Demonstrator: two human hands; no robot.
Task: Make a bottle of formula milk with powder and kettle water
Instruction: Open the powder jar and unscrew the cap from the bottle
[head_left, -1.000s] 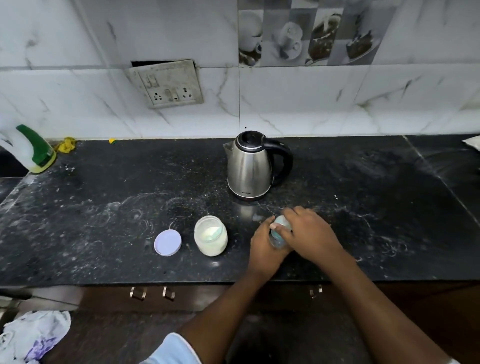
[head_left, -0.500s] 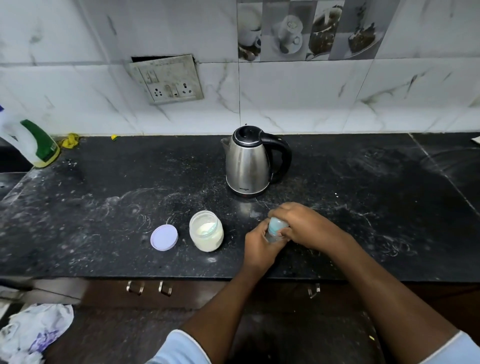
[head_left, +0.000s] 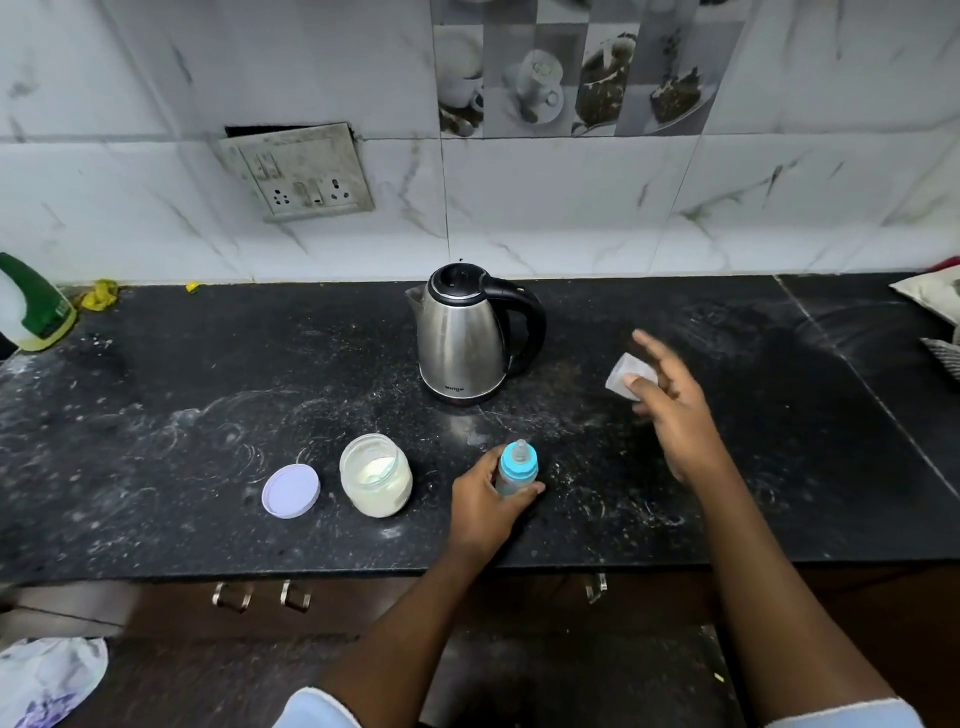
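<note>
Head view: left hand (head_left: 485, 506) fingers grip bottle (head_left: 515, 470); right hand (head_left: 670, 402) fingers pinch cap (head_left: 626, 382).

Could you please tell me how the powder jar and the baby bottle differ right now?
The jar is wide and squat; the bottle is slim and much narrower. The jar is open, its lilac lid lying flat beside it; the bottle has its blue teat top on. The jar stands free on the counter; the bottle is gripped by the left hand. Both stand upright near the counter's front edge.
</note>
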